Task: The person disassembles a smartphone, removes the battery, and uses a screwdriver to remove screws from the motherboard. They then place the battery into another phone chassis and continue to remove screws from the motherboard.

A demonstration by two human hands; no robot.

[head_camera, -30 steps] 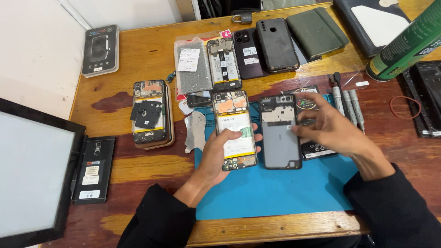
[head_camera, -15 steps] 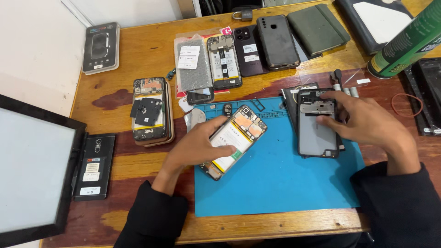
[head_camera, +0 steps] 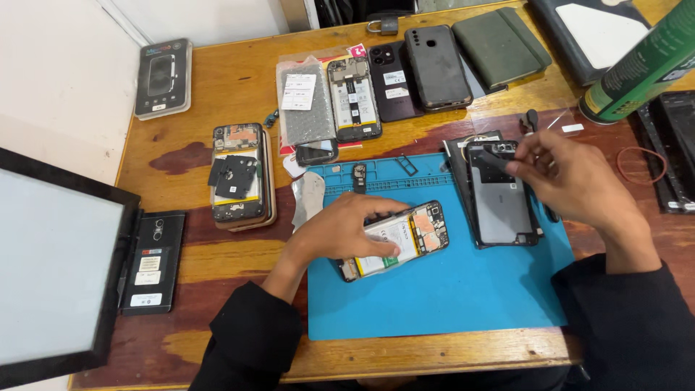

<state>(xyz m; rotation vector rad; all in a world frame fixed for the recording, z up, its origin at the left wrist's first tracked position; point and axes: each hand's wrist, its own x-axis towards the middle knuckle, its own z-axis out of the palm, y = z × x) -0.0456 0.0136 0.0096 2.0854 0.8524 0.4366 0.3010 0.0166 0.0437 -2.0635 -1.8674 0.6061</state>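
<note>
An opened phone (head_camera: 409,239) with its battery and circuit board showing lies nearly sideways on the blue work mat (head_camera: 449,304). My left hand (head_camera: 346,233) grips it from the left, fingers over its lower half. At the mat's right side a grey back cover (head_camera: 501,206) lies on top of another dark phone part. My right hand (head_camera: 572,181) reaches over it, and its fingertips pinch the cover's top edge near the camera cut-out.
Several phones and phone parts (head_camera: 355,98) line the back of the wooden table (head_camera: 217,261). An opened phone (head_camera: 237,174) lies to the left, and a tablet (head_camera: 51,261) with a black phone (head_camera: 150,264) sits at the far left. A green spray can (head_camera: 641,65) lies at the right.
My left hand has turned the opened phone from upright to nearly sideways and slid it down the mat. My right hand has carried the grey back cover to the mat's right side.
</note>
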